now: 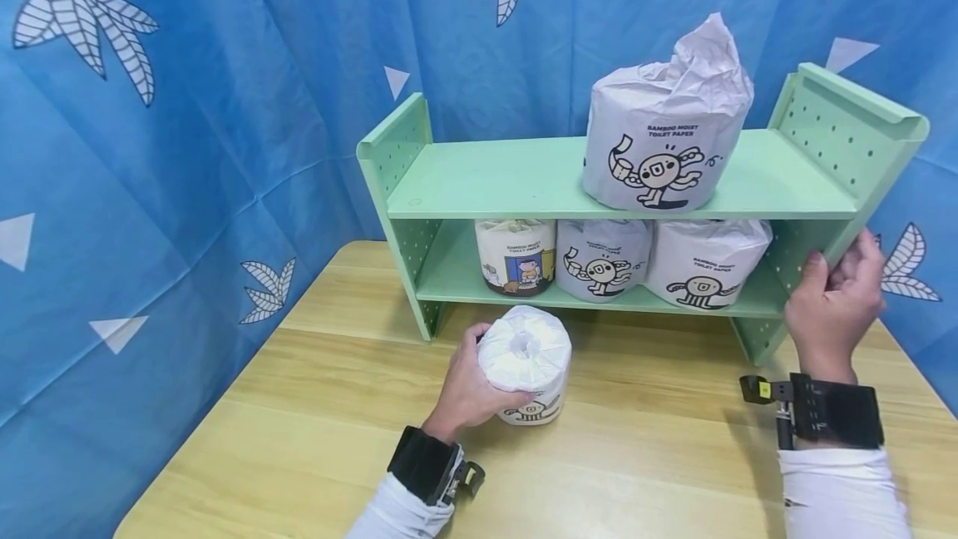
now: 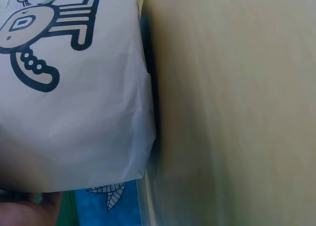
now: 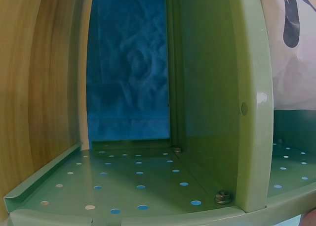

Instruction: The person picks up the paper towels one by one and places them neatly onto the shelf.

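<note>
My left hand point(image 1: 471, 385) is wrapped around a paper-wrapped toilet roll point(image 1: 526, 356), in front of the green shelf point(image 1: 486, 177). Its thumb lies across the printed front, and the fingers go round the far side. Close up in the left wrist view, the roll's white wrapper point(image 2: 98, 112) carries a black cartoon figure and has its base close over the table. At the shelf's right end, my right hand point(image 1: 834, 306) grips the front edge of the perforated side panel point(image 1: 846, 127). The right wrist view shows the panel's holes and a bolt point(image 3: 223, 197) beneath the lower board.
One large wrapped roll point(image 1: 666, 140) stands on the upper board. Three more, a cream roll point(image 1: 516, 256), a middle roll point(image 1: 603, 260) and a right-hand roll point(image 1: 707, 264), line the lower board. The wooden table point(image 1: 299, 431) meets a blue curtain point(image 1: 187, 148) behind and at left.
</note>
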### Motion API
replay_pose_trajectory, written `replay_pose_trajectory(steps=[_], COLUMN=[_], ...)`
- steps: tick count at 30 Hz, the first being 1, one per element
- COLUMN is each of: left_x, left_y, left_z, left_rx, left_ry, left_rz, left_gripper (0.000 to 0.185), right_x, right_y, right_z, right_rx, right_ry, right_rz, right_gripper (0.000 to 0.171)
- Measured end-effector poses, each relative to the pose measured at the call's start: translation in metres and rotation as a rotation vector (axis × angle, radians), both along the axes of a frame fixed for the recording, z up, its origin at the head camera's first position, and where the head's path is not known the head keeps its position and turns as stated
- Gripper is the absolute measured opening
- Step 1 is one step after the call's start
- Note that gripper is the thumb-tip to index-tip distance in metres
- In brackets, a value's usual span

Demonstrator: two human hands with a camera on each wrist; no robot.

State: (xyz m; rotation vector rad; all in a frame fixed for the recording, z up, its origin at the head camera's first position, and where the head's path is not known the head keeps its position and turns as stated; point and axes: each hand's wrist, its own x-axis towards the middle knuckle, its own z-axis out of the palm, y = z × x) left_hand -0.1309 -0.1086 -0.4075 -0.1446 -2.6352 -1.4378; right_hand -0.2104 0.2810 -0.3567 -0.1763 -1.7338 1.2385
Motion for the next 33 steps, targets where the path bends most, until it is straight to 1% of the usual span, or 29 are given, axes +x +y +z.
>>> replay_pose_trajectory(steps=[10,17,21,29,33], left_x=[0.001,0.005,0.008,0.011,0.011], left_y=[0.000,0.002,0.003,0.005,0.006], left_z=[0.002,0.007,0.012,0.024,0.029], left_rx=[0.002,0.001,0.004,0.008,0.006], left_ry=[0.017,0.019,0.046,0.132,0.154], left_rz=[-0.014,-0.014,-0.022,-0.048,-0.057], left_gripper=[0.106,0.105,0.103,0.101,0.100], right_x=[0.000,0.002,0.003,0.003,0.003], right_y=[0.000,-0.001,-0.001,-0.002,-0.001], right_z=[0.000,0.001,0.001,0.000,0.001], right_rx=[-0.005,0.009,0.014,0.008,0.005], right_ry=[0.020,0.013,0.002,0.005,0.005], right_rz=[-0.012,-0.021,-0.017,-0.006,-0.002], right_gripper=[0.043,0.042,0.042,0.042,0.042])
